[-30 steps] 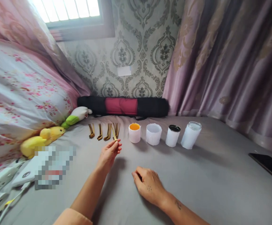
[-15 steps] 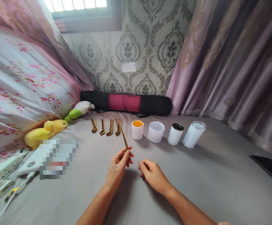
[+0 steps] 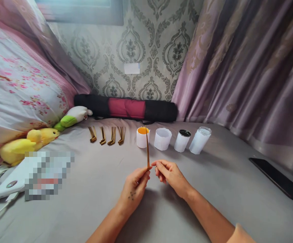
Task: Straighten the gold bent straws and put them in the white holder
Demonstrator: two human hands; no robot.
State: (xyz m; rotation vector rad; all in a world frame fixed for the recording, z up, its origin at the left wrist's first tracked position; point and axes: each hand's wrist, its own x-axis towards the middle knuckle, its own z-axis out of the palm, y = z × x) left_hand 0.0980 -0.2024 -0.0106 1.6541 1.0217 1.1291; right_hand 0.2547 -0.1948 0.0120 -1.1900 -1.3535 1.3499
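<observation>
Upright between the thumb and fingers of my left hand (image 3: 135, 187) is a slim gold-coloured straw (image 3: 147, 148). Its lower end is hidden in my grip. My right hand (image 3: 170, 175) is beside it with curled fingers, its index fingertip at the straw's lower end; whether it pinches anything is hidden. Beyond my hands lie several small bundles of bent gold straws (image 3: 111, 136), side by side. To their right stand a white-wrapped cup with an orange inside (image 3: 142, 139), a wide whitish cup (image 3: 163, 140), a white-wrapped can with a dark inside (image 3: 182, 141) and a white-wrapped glass jar (image 3: 199, 141).
A black and red roll-shaped bag (image 3: 126, 107) lies along the wall. On the left are a yellow plush toy (image 3: 30, 141), a white and green plush toy (image 3: 72, 116) and a white device with a cable (image 3: 20, 175). A black phone (image 3: 275, 177) lies right on the grey sheet (image 3: 98, 202).
My left hand has moved right and turned the straw more upright. My right hand has come up to the straw's lower end. The view has shifted slightly right and down.
</observation>
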